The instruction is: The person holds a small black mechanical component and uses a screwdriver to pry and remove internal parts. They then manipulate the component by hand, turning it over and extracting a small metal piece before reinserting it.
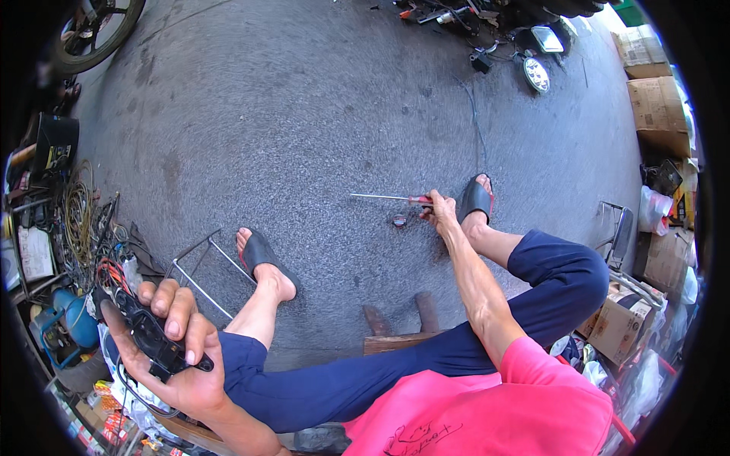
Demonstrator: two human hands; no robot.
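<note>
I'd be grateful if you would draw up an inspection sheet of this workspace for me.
Surface: grey, rough floor with some darker stains.
Things in hand: a black part, exact kind unclear; a screwdriver with a red handle, its shaft pointing left.
Hands: left hand holds the black part; right hand grips the screwdriver.
Clutter: a small dark part on the floor near the right hand; a round lamp among loose parts at the upper right.
Cables: a thin cable on the floor near the right sandal; coiled cable at the left.
Surroundings: cardboard boxes at the right, a wheel at the upper left.
</note>
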